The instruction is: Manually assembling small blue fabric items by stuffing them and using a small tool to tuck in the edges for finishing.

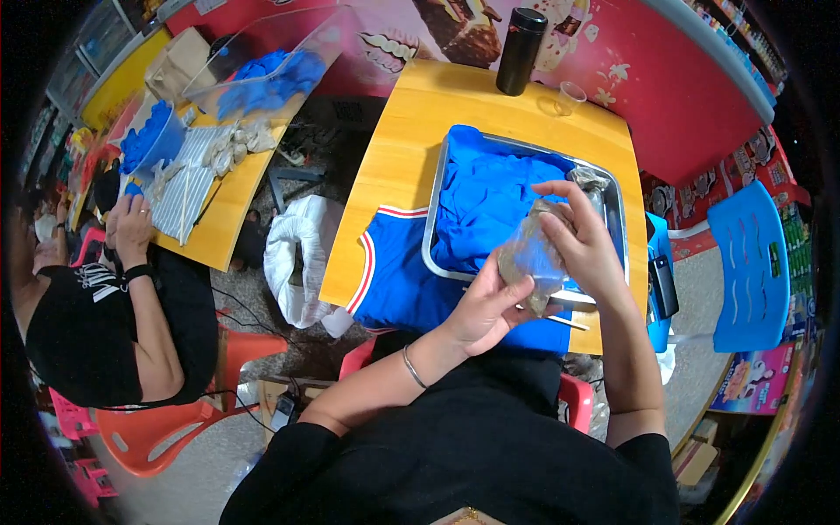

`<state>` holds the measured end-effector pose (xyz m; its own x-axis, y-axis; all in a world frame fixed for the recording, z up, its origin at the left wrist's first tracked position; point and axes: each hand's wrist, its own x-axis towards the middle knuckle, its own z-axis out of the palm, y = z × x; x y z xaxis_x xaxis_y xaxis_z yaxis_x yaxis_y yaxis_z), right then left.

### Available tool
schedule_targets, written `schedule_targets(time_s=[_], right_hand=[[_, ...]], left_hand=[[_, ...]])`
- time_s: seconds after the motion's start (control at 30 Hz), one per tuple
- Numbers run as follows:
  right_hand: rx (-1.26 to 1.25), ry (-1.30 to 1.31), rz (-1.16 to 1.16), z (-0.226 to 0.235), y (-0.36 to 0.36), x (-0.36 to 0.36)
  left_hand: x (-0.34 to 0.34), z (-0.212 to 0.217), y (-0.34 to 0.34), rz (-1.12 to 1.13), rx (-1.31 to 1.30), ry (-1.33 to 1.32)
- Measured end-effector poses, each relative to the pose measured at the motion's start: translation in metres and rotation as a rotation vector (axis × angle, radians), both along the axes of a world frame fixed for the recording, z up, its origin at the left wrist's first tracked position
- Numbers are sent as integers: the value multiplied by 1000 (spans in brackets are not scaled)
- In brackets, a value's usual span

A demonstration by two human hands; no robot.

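Note:
A crumpled, see-through plastic bag (537,252), grey-brown with something blue showing inside, is held up over the near right part of a metal tray (427,241). My left hand (490,311) grips its lower left side, thumb on top. My right hand (588,249) curls over its upper right, the fingertips pressing on it. Soft blue pieces (486,188) are heaped in the tray; their exact kind I cannot make out. Another crumpled plastic bundle (591,181) lies in the tray's far right corner. A blue jersey (398,284) with red-and-white trim lies partly under the tray.
On the yellow table (437,96) stand a black flask (521,52) and a clear cup (570,99). A white sack (302,258) is on the floor to the left. A co-worker (96,332) sits at another table with a blue basin (153,140). A blue chair (751,267) stands right.

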<state>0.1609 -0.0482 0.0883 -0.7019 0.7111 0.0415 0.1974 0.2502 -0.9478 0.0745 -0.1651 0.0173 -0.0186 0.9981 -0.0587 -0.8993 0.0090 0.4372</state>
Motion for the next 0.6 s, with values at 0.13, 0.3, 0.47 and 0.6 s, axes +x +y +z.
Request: schedule_targets(time_s=[0.13, 0.3, 0.47, 0.6], right_hand=[[-3, 46, -65, -19, 6, 7], [-135, 109, -157, -50, 12, 23], [-27, 93, -210, -55, 6, 35], [-43, 18, -220, -44, 13, 37]], left_hand=[[-5, -10, 4, -38, -94, 28], [-5, -3, 18, 39, -355, 81], [-6, 3, 17, -16, -411, -42], [-4, -13, 27, -123, -472, -90]])
